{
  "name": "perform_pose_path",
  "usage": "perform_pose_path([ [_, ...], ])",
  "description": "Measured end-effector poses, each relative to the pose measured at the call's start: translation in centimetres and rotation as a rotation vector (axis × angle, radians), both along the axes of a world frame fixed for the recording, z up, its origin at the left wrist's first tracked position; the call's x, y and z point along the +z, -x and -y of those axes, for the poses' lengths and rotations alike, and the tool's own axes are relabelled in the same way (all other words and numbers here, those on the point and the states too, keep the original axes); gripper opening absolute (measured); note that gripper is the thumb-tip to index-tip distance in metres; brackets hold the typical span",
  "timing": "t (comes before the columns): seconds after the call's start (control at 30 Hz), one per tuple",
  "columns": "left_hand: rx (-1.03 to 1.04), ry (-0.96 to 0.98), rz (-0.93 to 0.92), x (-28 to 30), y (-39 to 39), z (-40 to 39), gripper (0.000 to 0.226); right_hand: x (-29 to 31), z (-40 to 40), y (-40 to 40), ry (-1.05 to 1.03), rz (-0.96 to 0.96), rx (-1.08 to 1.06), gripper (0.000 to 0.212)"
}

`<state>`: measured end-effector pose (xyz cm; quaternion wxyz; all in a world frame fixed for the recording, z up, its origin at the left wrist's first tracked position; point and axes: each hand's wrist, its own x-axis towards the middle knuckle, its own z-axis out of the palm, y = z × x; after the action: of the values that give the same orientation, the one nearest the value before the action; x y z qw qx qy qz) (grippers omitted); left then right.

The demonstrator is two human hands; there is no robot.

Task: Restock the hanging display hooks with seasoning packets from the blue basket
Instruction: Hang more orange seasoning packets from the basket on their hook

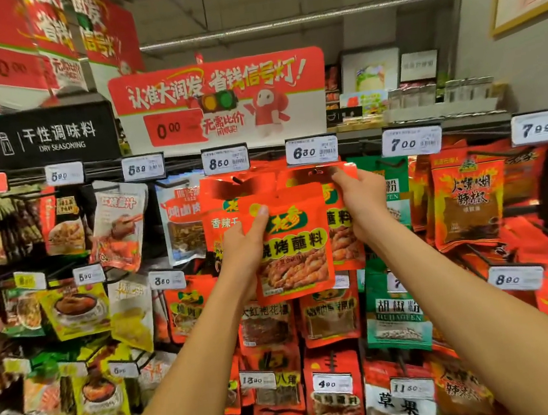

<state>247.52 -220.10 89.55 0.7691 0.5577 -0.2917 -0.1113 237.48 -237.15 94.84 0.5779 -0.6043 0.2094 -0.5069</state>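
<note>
My left hand [242, 245] grips a red barbecue seasoning packet [293, 249] by its left edge, thumb on the front, held up in front of the top row. My right hand [363, 203] pinches the top of a matching red packet [339, 220] that hangs on the hook under the 6.80 price tag [312, 150]. The hook [316, 171] itself is mostly hidden behind the packet's top. The blue basket is out of view.
Rows of hanging packets fill the wall: red packets [221, 213] under the 8.50 tag on the left, green pepper packets [397, 309] to the right, chilli packets [468, 197] further right. A red promo sign [218, 100] stands above. Hook ends stick out toward me.
</note>
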Motion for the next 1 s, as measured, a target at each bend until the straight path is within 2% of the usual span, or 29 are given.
perform_pose_path([
  [0.17,-0.033,-0.007,0.006,0.7,0.2,1.0,0.106,0.1,-0.1,-0.5,0.017,-0.022,-0.063,0.026],
  [0.2,-0.041,-0.002,0.011,0.8,0.1,1.2,0.098,0.1,0.0,-0.6,0.018,-0.035,-0.075,0.028],
  [0.3,-0.049,0.002,0.023,0.8,-0.4,2.2,0.039,0.0,0.3,-0.7,-0.005,-0.097,-0.053,0.031],
  [0.37,-0.058,-0.003,0.034,0.8,-0.8,3.1,0.022,-0.3,0.6,-0.6,-0.003,-0.112,-0.048,0.029],
  [0.5,-0.049,-0.018,0.049,1.6,-0.8,4.7,0.019,-0.7,1.0,0.0,0.114,-0.048,-0.188,0.014],
  [0.6,-0.058,0.012,0.024,2.5,-0.7,5.9,0.012,-0.8,1.0,0.0,0.25,-0.083,-0.175,0.011],
  [0.8,-0.026,0.028,-0.021,4.1,-0.5,8.0,0.004,0.0,1.6,-0.7,0.225,-0.189,-0.2,0.029],
  [0.9,-0.02,0.028,-0.073,4.3,-0.3,8.5,0.02,0.5,1.7,-0.9,0.238,-0.208,-0.258,0.032],
  [1.0,0.015,0.031,-0.092,4.0,-0.4,8.9,0.023,0.0,1.7,-0.9,0.276,-0.247,-0.281,0.037],
])
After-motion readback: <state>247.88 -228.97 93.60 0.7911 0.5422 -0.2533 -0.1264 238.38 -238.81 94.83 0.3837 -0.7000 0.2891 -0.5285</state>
